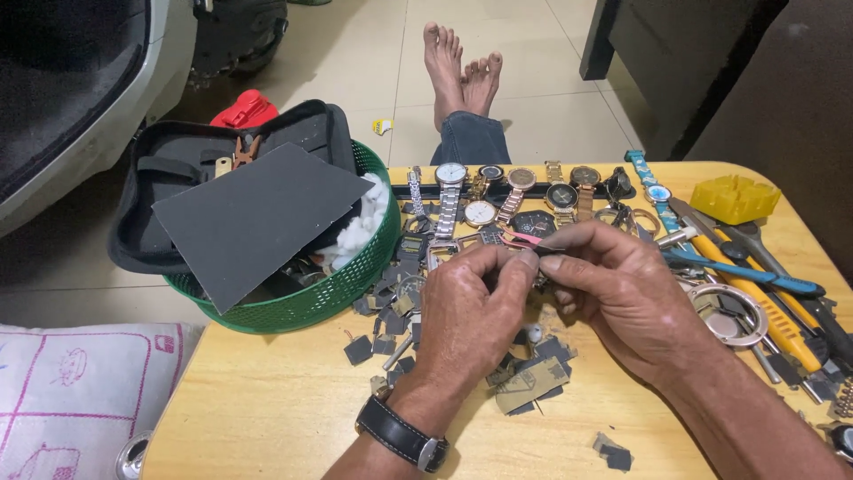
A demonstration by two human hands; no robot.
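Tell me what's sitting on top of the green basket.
A flat dark grey sheet lies across the green basket, with an open black zip case behind it. White cotton wadding shows at the right edge. Whatever lies deeper inside is covered.

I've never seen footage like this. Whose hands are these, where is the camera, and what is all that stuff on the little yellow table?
There is no machine here: a camera worn on a person's head looks down at their own two bare hands. Their feet show beyond the low yellow table.

The left hand, with a black wristwatch on its wrist, and the right hand meet over the middle of the table and pinch something small between the fingertips. It is too hidden to name; a pink piece sticks out just above the fingers.

Behind the hands lies a row of wristwatches. Small dark scraps are scattered around. To the right lie hand tools and a yellow plastic block. To the left stands a green basket with a dark sheet and a black case on top.
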